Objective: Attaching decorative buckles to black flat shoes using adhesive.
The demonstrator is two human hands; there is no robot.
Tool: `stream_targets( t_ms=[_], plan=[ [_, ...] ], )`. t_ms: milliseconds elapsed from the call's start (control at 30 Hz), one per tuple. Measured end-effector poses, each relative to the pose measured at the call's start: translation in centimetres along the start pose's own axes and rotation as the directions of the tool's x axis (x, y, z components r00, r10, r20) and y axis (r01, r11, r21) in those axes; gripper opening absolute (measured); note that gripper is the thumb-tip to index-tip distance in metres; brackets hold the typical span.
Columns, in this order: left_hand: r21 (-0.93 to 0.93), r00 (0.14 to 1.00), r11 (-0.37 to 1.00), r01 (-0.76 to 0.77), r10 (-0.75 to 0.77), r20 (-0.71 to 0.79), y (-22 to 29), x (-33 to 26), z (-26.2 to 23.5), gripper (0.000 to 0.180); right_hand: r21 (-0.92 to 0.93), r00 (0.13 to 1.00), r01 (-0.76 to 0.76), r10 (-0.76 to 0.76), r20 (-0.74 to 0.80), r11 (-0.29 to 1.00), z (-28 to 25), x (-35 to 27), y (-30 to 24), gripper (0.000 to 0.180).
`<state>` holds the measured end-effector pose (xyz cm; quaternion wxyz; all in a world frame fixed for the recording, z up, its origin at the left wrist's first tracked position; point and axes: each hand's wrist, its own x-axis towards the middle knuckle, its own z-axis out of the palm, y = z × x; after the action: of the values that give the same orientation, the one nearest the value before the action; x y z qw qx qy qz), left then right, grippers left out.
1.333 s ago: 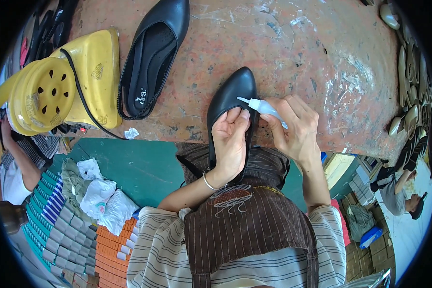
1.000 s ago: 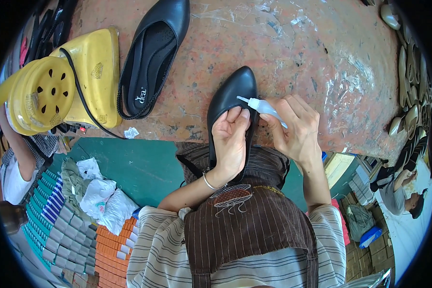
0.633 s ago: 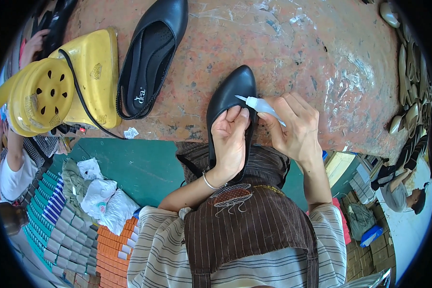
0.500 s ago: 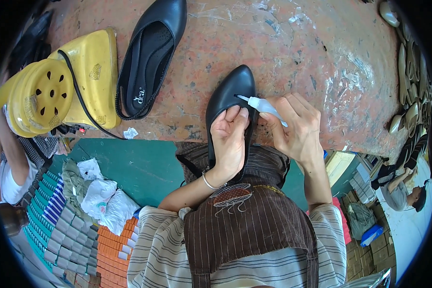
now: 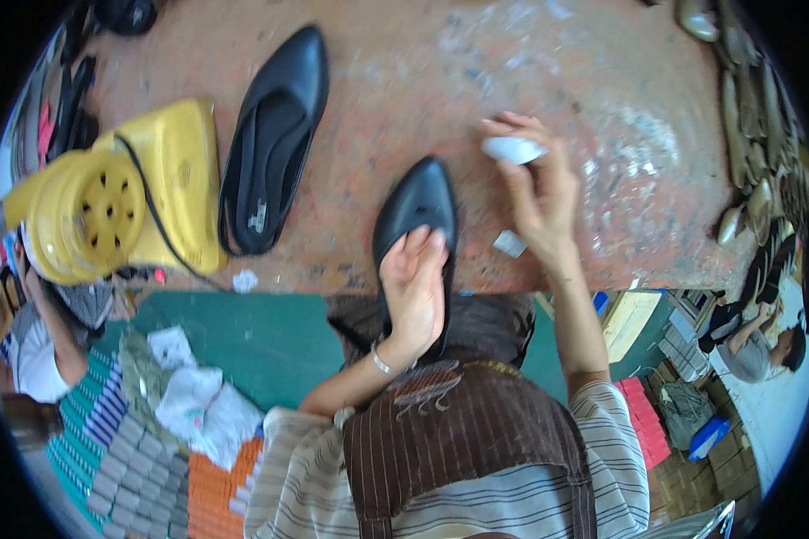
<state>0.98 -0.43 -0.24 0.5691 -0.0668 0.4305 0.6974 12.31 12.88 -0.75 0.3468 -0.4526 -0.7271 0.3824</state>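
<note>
A worn, reddish-brown workbench (image 5: 395, 108), scuffed with pale patches, fills the upper part of the view, with green floor (image 5: 252, 332) below its near edge. Taking the black pointed shoe (image 5: 425, 193) as the centre of the dial, a yellow machine (image 5: 182, 171) with a round, perforated housing and a dark cord stands at nine o'clock, and a second black shoe (image 5: 289, 85) lies at ten, toe pointing away. Pale shoes (image 5: 735, 103) crowd the bench's edge between two and three. White bags (image 5: 214, 409) sit between seven and eight; one co-worker (image 5: 40, 346) is out at eight, another person (image 5: 749, 357) at four.

The black pointed shoe is at the bench's near edge, toe toward twelve. The left hand (image 5: 415, 292) holds it, palm up, fingers tucked into its opening (a small dark spot shows on the upper just beyond the fingertips). The right hand (image 5: 548, 193), apart from the shoe at three, has its fingers closed round a white bottle (image 5: 514, 150), too blurred to make out its tip. A small pale scrap (image 5: 510, 243) lies at four, near the right wrist.
</note>
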Motion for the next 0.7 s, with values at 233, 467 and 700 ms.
stream_targets(
  t_ms=[233, 467, 700],
  plan=[
    [0.012, 0.996, 0.998, -0.061, 0.061, -0.060, -0.7, -0.2, -2.1, 0.016, -0.091, 0.997, 0.059, -0.055, 0.048, 0.994, 0.2, 1.5, 1.4, 0.042],
    [0.012, 0.999, 0.999, -0.047, 0.047, 0.011, -1.0, -0.4, -3.1, 0.013, -0.515, 0.939, 0.013, -0.187, -0.288, 0.857, -6.8, 16.0, 7.3, 0.025],
    [-0.013, 0.998, 1.000, -0.021, 0.020, -0.061, -0.9, 0.1, -1.6, 0.013, -0.700, 0.932, -0.042, -0.226, -0.285, 0.713, -5.9, 16.2, 9.6, 0.018]
  ],
)
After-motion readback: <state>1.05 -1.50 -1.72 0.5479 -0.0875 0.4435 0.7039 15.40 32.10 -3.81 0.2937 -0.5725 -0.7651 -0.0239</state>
